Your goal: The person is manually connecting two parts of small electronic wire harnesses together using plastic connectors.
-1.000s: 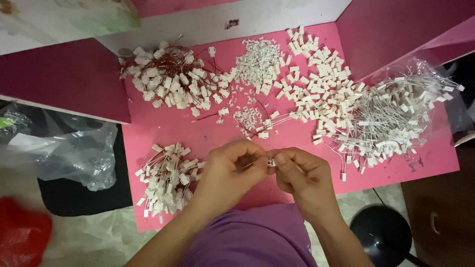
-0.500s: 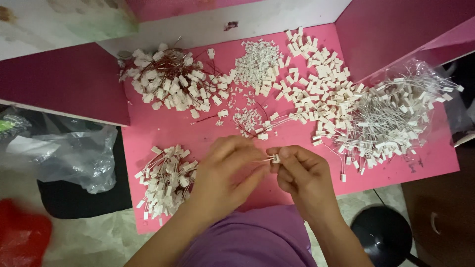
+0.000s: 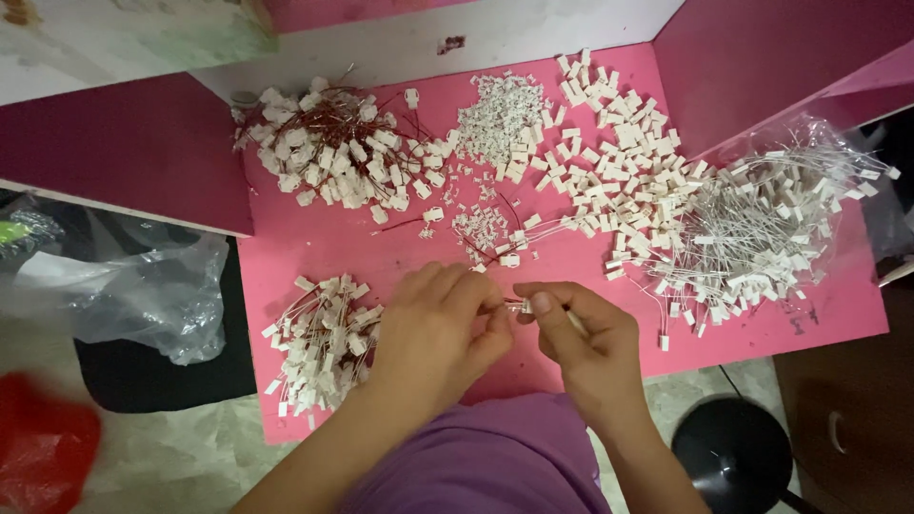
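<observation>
Pinch: the left hand (image 3: 433, 328) and the right hand (image 3: 586, 338) meet over the pink table (image 3: 314, 247). Both pinch tight on one small white plug (image 3: 523, 306) held between their fingertips.

Plug: it sits in the air just above the table's front part. It is so tiny that most of it hides behind the fingers.

Left pile: a heap of white plugs with thin wires (image 3: 319, 343) lies just beside the left hand.

Middle bits: a few loose plugs and red wires (image 3: 481, 233) lie near, past the fingertips.

Far piles: a red-wired bunch (image 3: 328, 148), a heap of tiny white pieces (image 3: 500, 119) and bigger white blocks (image 3: 619, 143) lie further back.

Right pile: long white wires on a clear bag (image 3: 762, 224) lie well apart from the hands.

Could go wrong: the plug may slip, I think, because it is so small. It might then fall among the loose ones and get lost. A thin wire might bend if squeezed hard.
</observation>
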